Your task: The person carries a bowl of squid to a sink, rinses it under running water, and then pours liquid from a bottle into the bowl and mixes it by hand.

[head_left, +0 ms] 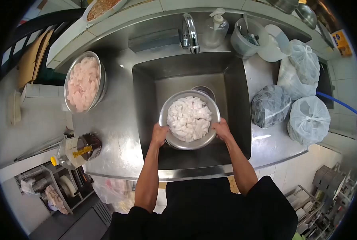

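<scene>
A round metal bowl (167, 138) full of pale, whitish raw meat pieces (189, 119) is held over the steel sink (146, 152). My left hand (159, 134) grips its left rim, fingers curled around the edge. On the opposite side my right hand (222, 129) is closed on the right rim in the same way. The bowl sits level between the two hands, overlapping the lower middle of the sink basin. Behind it, the round drain (206, 92) shows in part.
Left on the counter stands another metal bowl (103, 86) with pinkish meat pieces. A yellow-capped bottle (76, 151) is near the left front. The tap (191, 34) and a pump bottle (216, 30) are behind the sink. Knotted plastic bags (309, 120) and plastic tubs (248, 40) line the right.
</scene>
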Demonstrator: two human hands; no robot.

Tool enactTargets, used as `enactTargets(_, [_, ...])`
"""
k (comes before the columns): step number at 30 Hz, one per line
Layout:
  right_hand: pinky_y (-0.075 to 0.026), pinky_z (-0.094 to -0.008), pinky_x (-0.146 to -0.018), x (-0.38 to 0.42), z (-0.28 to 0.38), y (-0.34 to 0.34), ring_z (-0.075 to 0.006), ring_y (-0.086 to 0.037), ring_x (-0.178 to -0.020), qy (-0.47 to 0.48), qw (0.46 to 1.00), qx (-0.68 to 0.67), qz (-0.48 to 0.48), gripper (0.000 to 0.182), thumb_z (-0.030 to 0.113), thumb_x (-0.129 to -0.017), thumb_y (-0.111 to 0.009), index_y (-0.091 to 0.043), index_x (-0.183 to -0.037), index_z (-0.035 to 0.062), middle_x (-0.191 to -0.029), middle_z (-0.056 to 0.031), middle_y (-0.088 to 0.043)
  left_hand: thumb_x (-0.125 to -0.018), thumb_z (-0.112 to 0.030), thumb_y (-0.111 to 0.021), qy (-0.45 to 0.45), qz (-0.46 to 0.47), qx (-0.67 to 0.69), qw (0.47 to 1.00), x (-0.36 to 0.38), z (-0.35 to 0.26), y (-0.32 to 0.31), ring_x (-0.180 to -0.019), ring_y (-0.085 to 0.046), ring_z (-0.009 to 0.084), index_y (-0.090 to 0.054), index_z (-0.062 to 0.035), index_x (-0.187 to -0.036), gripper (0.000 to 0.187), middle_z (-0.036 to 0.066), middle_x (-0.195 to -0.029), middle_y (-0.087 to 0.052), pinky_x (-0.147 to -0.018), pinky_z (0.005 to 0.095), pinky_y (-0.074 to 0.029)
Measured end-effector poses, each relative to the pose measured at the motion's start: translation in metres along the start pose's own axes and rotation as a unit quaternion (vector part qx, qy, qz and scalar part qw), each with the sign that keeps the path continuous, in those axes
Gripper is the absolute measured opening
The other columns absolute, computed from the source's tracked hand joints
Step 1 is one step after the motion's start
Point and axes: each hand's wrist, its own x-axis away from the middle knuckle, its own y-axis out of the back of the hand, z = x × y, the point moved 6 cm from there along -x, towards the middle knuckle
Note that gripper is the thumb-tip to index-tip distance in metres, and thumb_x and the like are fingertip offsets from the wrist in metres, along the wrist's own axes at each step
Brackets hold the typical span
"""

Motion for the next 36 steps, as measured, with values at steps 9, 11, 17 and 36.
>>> enactTargets(9, [-0.041,-0.028,-0.039,0.019,0.02,-0.003,-0.0139,-0.056,-0.051,-0.068,0.993,-0.093,0.035,0.025,0.008,-0.067,-0.057,-0.063,-0.089,-0.0014,-0.068,-0.0061,-0.06,-0.072,0.001,-0.053,-0.014,0.026,0.028,0.999,0.014,0.033,-0.002,-0.074,-0.062,0.0209,-0.058,0.0056,-0.105,0.033,0.012,-0.091,-0.064,-0.066,0.0332,-0.051])
enactTargets(11, [-0.046,-0.0284,-0.042,0.026,0.026,-0.005,-0.0149,-0.059,-0.055,-0.074,0.996,-0.031,0.034,0.028,0.012,-0.068,-0.054,-0.064,-0.09,-0.0023,-0.073,-0.0076,-0.064,-0.071,0.0,-0.054,0.062,0.005,0.04,0.997,0.006,0.044,0.023,-0.082,-0.063,0.0237,-0.054,0.0053,-0.111,0.04,0.013,-0.097,-0.063,-0.07,0.0358,-0.054])
enactTargets(17, [-0.034,-0.0278,-0.032,0.013,0.017,-0.013,-0.0134,-0.048,-0.044,-0.112,0.991,0.003,0.079,0.036,0.012,-0.068,-0.056,-0.052,-0.102,0.0011,-0.062,-0.0052,-0.054,-0.074,-0.002,-0.057,0.034,-0.011,0.014,0.999,0.018,0.009,0.01,-0.094,-0.061,0.0243,-0.048,0.0031,-0.122,0.049,0.015,-0.106,-0.06,-0.078,0.0344,-0.051])
enactTargets(36, [-0.031,-0.0264,-0.029,0.037,0.027,-0.015,-0.0125,-0.045,-0.039,-0.04,0.98,-0.188,-0.05,0.029,0.004,-0.069,-0.051,-0.054,-0.096,-0.0042,-0.063,-0.0076,-0.055,-0.07,-0.028,-0.066,-0.275,-0.079,-0.641,0.712,0.051,-0.064,-0.064,-0.098,-0.047,0.0224,-0.069,-0.0068,-0.076,0.023,0.005,-0.092,-0.058,-0.077,0.0449,-0.031])
